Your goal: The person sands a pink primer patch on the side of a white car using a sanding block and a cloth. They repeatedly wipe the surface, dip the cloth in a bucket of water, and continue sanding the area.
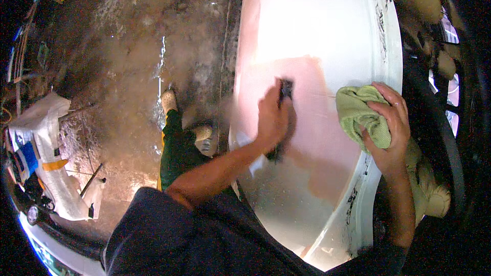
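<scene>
A white vehicle body panel (299, 19) stretches away in front of me, with pinkish patches of filler or primer (307, 130) on it. My left hand (273, 117) grips a dark block (286, 88) against the pinkish area; motion blurs the hand, and the block's exact kind is unclear. Over at the panel's right edge, my right hand (391, 122) holds a bunched green cloth (360, 113), its fingers spread over the cloth. Dark smudges (351, 203) run along the seam strip below that hand.
Beige vehicle interior parts (433, 195) lie beyond the panel's right side. My feet in beige clogs (168, 101) are on the wet, stained concrete floor (126, 46). Leftward stand a pale covered part (57, 176) and a thin stand (92, 180). Part of another vehicle (65, 253) shows lower left.
</scene>
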`<act>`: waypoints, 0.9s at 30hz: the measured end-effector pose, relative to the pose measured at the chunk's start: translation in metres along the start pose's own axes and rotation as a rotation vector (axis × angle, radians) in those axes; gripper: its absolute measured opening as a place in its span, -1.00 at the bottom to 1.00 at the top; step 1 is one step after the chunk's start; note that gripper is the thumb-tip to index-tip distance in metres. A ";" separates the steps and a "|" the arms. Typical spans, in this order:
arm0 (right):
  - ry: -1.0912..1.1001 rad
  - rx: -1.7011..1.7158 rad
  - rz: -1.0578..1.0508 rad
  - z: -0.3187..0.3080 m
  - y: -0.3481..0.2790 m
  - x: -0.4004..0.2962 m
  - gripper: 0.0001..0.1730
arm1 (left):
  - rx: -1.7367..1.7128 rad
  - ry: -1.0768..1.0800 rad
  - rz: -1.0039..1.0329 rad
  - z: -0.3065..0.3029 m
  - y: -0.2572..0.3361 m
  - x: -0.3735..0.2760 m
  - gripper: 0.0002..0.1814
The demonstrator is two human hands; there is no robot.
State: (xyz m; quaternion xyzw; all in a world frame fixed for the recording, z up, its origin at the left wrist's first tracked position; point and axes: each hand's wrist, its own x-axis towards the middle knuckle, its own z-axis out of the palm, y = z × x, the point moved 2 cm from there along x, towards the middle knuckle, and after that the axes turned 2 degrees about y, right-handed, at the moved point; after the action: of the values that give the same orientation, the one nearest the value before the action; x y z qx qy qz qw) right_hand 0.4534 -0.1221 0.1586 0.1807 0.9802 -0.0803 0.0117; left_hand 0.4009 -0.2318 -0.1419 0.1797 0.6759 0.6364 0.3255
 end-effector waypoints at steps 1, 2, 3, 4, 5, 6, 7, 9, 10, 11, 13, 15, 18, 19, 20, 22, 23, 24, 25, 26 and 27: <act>0.002 0.006 -0.006 0.002 0.000 0.001 -0.43 | 0.031 0.006 0.069 0.004 0.001 -0.025 -0.34; -0.003 0.001 0.004 0.001 0.002 -0.002 -0.43 | 0.049 -0.024 0.037 0.004 0.006 -0.027 -0.34; -0.003 0.000 0.009 0.000 0.002 -0.003 -0.43 | 0.072 -0.049 0.010 0.001 0.011 -0.026 -0.33; -0.003 -0.016 0.002 -0.003 0.001 -0.001 -0.41 | 0.041 -0.018 0.044 0.001 0.008 -0.009 -0.34; -0.004 -0.032 -0.004 -0.006 -0.001 0.001 -0.38 | 0.009 0.014 0.077 0.003 0.004 0.020 -0.35; 0.001 -0.040 -0.012 -0.005 -0.001 0.003 -0.35 | 0.010 0.055 0.050 0.000 0.002 0.048 -0.37; 0.003 -0.039 -0.003 -0.005 -0.001 0.002 -0.35 | 0.046 0.082 0.077 -0.002 0.009 0.064 -0.38; 0.012 -0.027 0.005 0.000 0.004 0.000 -0.36 | 0.055 -0.071 -0.013 -0.005 0.023 0.043 -0.33; 0.012 -0.024 0.009 0.000 0.004 0.000 -0.36 | 0.049 -0.097 0.110 -0.001 0.020 0.013 -0.30; 0.018 -0.018 0.004 0.001 0.005 0.000 -0.37 | 0.049 -0.116 0.238 0.001 0.018 -0.024 -0.27; 0.024 -0.023 0.004 0.001 0.004 -0.003 -0.38 | 0.089 -0.044 0.289 -0.003 0.034 -0.056 -0.26; 0.042 -0.039 -0.006 0.002 0.005 -0.003 -0.38 | 0.070 -0.037 0.279 -0.001 0.036 -0.032 -0.33; 0.007 0.019 0.041 -0.004 0.000 0.002 -0.42 | 0.082 -0.032 0.220 0.002 0.044 0.050 -0.31; 0.013 0.001 0.028 -0.003 0.000 0.001 -0.41 | 0.080 -0.008 0.234 0.001 0.045 0.057 -0.31; 0.019 -0.018 0.014 -0.002 -0.001 0.001 -0.40 | 0.110 -0.070 0.255 0.000 0.045 0.041 -0.30; 0.030 -0.037 -0.001 -0.001 0.001 0.001 -0.39 | 0.189 -0.099 0.405 0.005 0.035 -0.031 -0.26; 0.035 -0.029 -0.001 0.001 0.001 0.000 -0.39 | 0.136 -0.145 0.421 0.001 0.033 -0.063 -0.23; 0.036 -0.025 0.002 0.001 0.001 -0.002 -0.40 | 0.111 -0.148 0.419 -0.003 0.041 -0.066 -0.24; 0.037 -0.022 0.006 0.001 0.002 -0.003 -0.40 | 0.087 -0.151 0.417 -0.006 0.049 -0.068 -0.24; 0.038 -0.018 0.010 0.001 0.003 -0.004 -0.40 | 0.091 -0.126 0.405 -0.002 0.050 -0.051 -0.26; 0.038 -0.021 0.015 -0.001 0.002 -0.003 -0.41 | 0.088 -0.101 0.395 0.004 0.053 -0.018 -0.28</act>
State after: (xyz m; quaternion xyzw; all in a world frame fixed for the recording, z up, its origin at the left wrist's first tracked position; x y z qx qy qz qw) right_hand 0.4575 -0.1210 0.1593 0.1894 0.9796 -0.0665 -0.0045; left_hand 0.4077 -0.2342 -0.0861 0.3543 0.6376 0.6478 0.2197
